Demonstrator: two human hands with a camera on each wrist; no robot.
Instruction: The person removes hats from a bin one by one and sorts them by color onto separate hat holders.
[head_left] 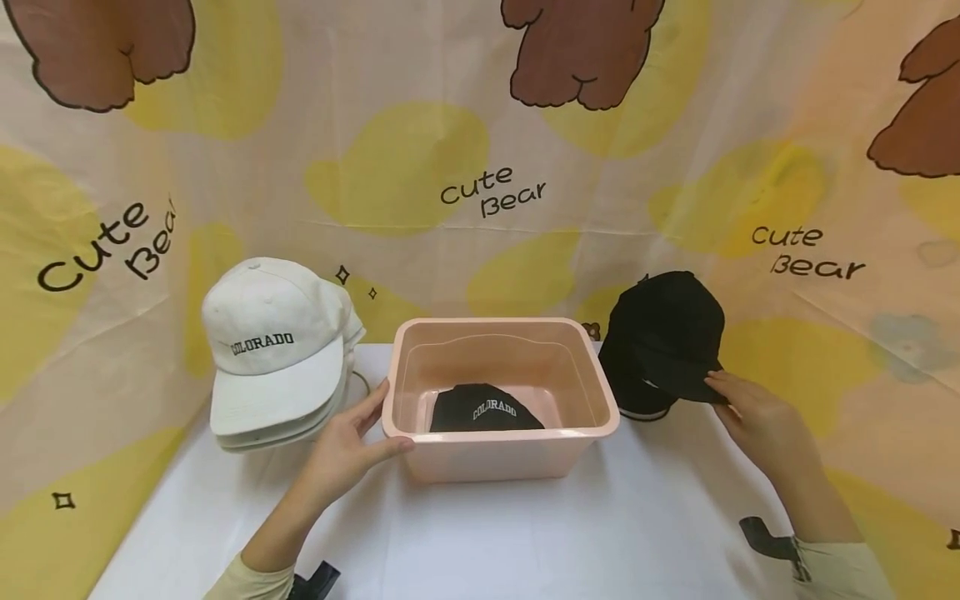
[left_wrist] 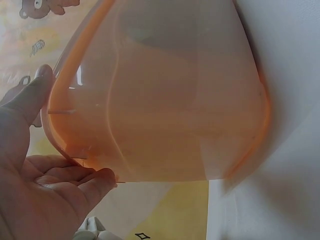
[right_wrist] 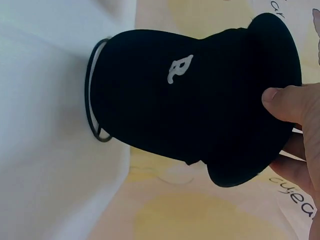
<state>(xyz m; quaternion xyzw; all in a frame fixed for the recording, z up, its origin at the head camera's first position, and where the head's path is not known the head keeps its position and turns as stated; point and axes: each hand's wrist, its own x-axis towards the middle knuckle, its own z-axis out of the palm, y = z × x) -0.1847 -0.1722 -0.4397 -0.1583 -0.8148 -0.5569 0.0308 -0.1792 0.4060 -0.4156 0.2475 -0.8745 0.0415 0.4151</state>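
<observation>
A pale pink plastic bin (head_left: pixel 491 456) stands in the middle of the white table, with a black cap (head_left: pixel 487 408) lettered COLORADO lying inside. My left hand (head_left: pixel 352 446) holds the bin's front left corner, thumb on the front rim and fingers along the left end. To the right, my right hand (head_left: pixel 765 421) pinches the brim of a black cap (head_left: pixel 675 325) between thumb and fingers. This cap is tilted and overlaps more black headwear (head_left: pixel 637 400) beneath it. The right wrist view shows a white emblem (right_wrist: pixel 180 68) on the black fabric.
Left of the bin, several white caps (head_left: pixel 273 358) are stacked, the front one lettered COLORADO. A dark ring-shaped base (right_wrist: pixel 91 95) shows under the black headwear. Behind everything hangs a patterned cloth (head_left: pixel 405 167) with bears and lettering. White cloth (head_left: pixel 480 542) covers the table.
</observation>
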